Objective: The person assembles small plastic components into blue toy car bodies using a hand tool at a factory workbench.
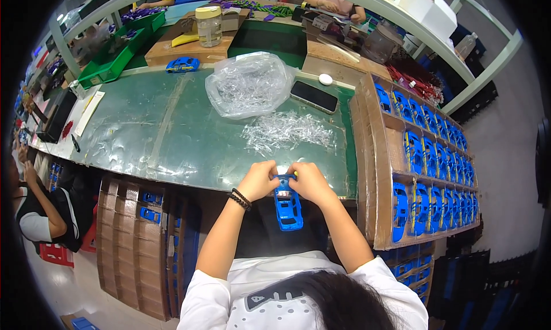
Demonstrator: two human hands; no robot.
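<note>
A blue toy car body (288, 209) is held between my two hands, just past the front edge of the green table. My left hand (259, 180) pinches its far end from the left. On the opposite side, my right hand (310, 182) grips the same end with thumb and fingers. Something small and clear shows at the car's far end, too small to make out. Beyond my hands lies a loose pile of small clear plastic pieces (287, 133). Behind that pile sits an open clear plastic bag (250, 86) filled with similar pieces.
To the right, a cardboard tray (372, 175) holds rows of blue toy cars (427, 155). A phone (314, 97) and a round white lid (325, 79) lie near the bag. Another blue car (182, 64) stands farther back. Lower left is a divided cardboard tray (129, 238). Other people work around.
</note>
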